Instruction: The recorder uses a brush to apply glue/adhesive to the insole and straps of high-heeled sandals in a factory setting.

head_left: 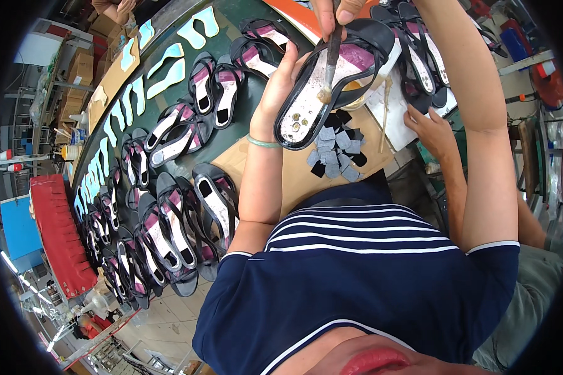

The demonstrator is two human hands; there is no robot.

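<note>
A black strappy sandal [300, 111] with a white insole and purple lining is in my left hand [274, 94], which grips its outer side and tilts the insole up. My right hand [338, 14] holds a flat paintbrush [334, 53], its bristles touching the insole toward the heel end. Several metal fasteners and brown smears show on the insole's heel. Below the sandal, small grey and black pads [338, 150] lie in a heap on brown cardboard [281, 187]. A yellowish bowl [355, 94] is partly hidden behind the sandal.
Rows of similar sandals [175, 134] cover the green table [222, 147] to the left. Pale blue-edged insole pieces [167, 72] line its far side. On the right, a co-worker's hand [435, 131] reaches near more sandals [419, 59]. A thin stick [385, 112] lies beside the pads.
</note>
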